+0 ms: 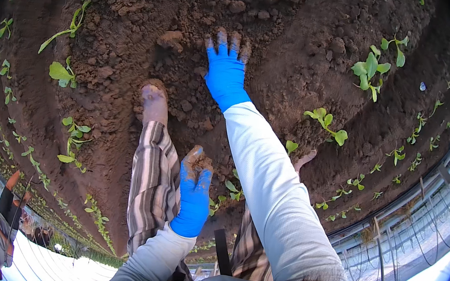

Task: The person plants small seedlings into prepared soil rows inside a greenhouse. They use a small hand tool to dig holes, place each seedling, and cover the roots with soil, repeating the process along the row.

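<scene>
My right hand (226, 71), in a blue glove with soil on the bare-looking fingertips, reaches forward with its fingers spread flat on the loose brown soil (191, 69). My left hand (194, 193), gloved in blue too, hovers nearer my body between my legs, its muddy fingers curled together; whether something small lies in them I cannot tell. Leafy seedlings (370, 72) stand in the soil to the right of my right hand, with another seedling (326, 123) closer to my sleeve. Small green seedlings (233, 190) grow beside my left hand.
My bare foot (155, 100) rests on the soil, left of my right hand. More seedlings (62, 74) line the ridge on the left. Rows of young plants run to both sides. A person (3, 227) stands at the lower left. A metal frame with sheeting (407, 230) borders the right.
</scene>
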### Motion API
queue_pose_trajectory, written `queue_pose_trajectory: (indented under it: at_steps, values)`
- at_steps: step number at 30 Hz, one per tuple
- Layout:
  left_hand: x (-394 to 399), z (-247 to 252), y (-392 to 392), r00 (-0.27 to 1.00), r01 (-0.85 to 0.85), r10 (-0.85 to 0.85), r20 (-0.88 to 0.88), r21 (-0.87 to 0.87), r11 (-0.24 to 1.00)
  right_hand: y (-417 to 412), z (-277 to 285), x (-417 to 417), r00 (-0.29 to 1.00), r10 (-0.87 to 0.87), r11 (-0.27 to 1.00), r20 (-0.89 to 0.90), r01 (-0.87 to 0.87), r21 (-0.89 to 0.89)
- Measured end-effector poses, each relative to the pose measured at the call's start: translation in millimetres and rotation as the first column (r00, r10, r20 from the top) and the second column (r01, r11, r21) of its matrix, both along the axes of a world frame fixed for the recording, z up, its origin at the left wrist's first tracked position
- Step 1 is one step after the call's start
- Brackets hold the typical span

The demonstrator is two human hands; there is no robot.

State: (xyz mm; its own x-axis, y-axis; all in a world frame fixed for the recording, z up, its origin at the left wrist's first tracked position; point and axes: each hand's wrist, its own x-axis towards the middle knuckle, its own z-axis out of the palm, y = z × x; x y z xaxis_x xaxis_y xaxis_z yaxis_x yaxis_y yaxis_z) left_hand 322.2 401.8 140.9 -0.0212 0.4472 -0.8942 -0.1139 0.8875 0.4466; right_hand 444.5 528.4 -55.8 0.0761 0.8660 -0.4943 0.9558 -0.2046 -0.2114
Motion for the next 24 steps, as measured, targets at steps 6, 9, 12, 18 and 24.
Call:
queue_pose_trajectory:
  at_steps: [6,9,12,18,24]
  values:
    - [-7.9,-5.6,2.5,0.998,-0.040,0.041,-0.047,0.016,0.999,-20.9,-1.1,13.8,0.997,-0.066,0.939,0.041,0.076,-0.336]
    - [-3.9,-5.1,10.9,0.998,-0.032,0.034,-0.056,0.030,0.999,-50.4,4.1,-5.3,0.999,0.052,0.951,0.000,-0.049,-0.304]
    - [0.6,-8.1,15.9,0.996,-0.013,0.020,-0.087,0.077,0.997,-69.6,-9.9,-16.1,0.991,0.126,0.970,0.050,-0.113,-0.217]
    - [4.7,-30.9,11.6,0.993,0.067,-0.049,-0.108,0.167,0.984,-73.0,-17.3,-10.3,0.990,0.006,0.971,-0.141,-0.039,-0.234]
    - [27.0,-28.0,19.3,0.966,0.210,-0.154,-0.208,0.284,0.936,-69.8,71.9,44.2,0.041,-0.787,0.555,-0.616,0.482,-0.678]
